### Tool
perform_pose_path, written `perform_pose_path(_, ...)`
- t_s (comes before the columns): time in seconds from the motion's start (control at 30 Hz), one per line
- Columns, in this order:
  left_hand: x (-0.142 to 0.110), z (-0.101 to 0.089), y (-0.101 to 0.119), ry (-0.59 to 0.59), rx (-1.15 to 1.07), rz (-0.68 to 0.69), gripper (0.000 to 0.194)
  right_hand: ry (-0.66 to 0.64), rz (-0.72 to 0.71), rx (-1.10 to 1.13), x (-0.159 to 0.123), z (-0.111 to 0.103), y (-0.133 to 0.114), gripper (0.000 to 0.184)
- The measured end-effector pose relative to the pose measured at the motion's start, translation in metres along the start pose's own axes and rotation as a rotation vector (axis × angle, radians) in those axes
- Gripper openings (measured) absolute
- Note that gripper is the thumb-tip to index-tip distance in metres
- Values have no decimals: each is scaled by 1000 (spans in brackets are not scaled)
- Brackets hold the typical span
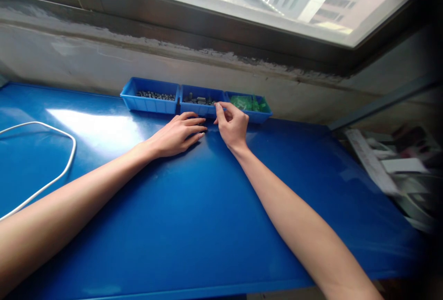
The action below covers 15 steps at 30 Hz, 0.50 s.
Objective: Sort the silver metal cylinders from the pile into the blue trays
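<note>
While the metal parts lay loose in the middle bin, my right hand was at that bin's right end, its fingers curled and their tips drawn close together; I could not tell whether they pinched a part. My left hand lay palm down in front of the bins, fingers loosely spread, with something small and dark at the fingertips, too little to make out.

As I judged it, the work was under way and not finished: all three bins held stock, the left bin its small dark pieces and the right bin its green stuff. How many parts had already been taken out, nothing in view told me.

The bins stood side by side at the far side of the bench, near the wall, so there was little room to reach beyond them. Their raised rims were the nearest edges to my right hand. Between my forearms the blue top ran wide to its near edge, giving room to draw back. A white cable looped on the left, well apart from both hands; blurred clutter bounded the right. Above the wall ran the window frame.
</note>
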<state>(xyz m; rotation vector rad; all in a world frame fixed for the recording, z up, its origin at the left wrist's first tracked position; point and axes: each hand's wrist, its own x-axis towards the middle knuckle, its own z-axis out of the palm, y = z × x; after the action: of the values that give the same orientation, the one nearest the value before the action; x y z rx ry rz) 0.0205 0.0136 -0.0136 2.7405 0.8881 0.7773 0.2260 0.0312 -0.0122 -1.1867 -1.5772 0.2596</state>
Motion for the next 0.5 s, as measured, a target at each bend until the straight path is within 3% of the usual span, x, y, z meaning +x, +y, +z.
perform_pose_path(0.17, 2, 0, 0, 49, -26, 41, 33, -52, -31, -22, -2, -1, -3, 33)
perform_pose_path(0.5, -1, 3, -8, 164, 6, -44, 27, -97, -33, -1, -2, -1, -2, 32)
